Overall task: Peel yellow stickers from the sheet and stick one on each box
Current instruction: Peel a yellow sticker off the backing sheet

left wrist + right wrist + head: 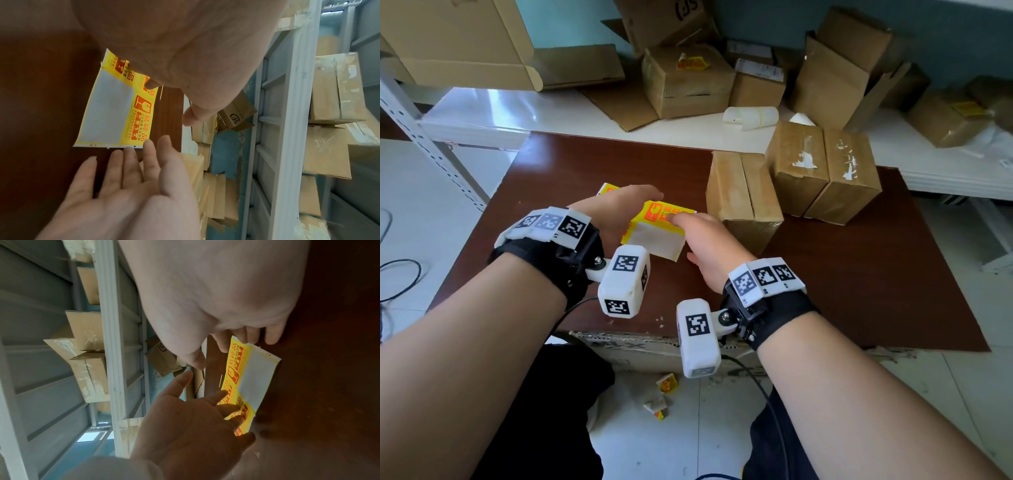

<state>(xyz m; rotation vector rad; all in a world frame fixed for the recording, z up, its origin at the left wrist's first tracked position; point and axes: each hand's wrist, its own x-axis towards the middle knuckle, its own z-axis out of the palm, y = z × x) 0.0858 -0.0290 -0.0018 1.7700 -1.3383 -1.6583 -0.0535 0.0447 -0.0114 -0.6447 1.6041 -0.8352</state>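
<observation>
A yellow sticker sheet (654, 233) with orange print and a bare white patch of backing lies on the brown table (859, 274). My left hand (633, 198) rests flat on its far left part, with the fingers (228, 408) spread on the stickers. The straight fingers (131, 154) of my right hand (688, 233) touch the sheet's right edge (246, 344), and the thumb stands apart. Neither hand holds a peeled sticker. Three taped brown boxes (743, 202) (798, 164) (842, 174) stand just right of the sheet. No yellow sticker shows on them.
Behind the table a white shelf (517, 109) carries more cartons; one (688, 82) bears a yellow sticker. A white paper roll (751, 116) lies there too. A metal rack post (424, 137) stands at the left. Sticker scraps (666, 385) lie on the floor.
</observation>
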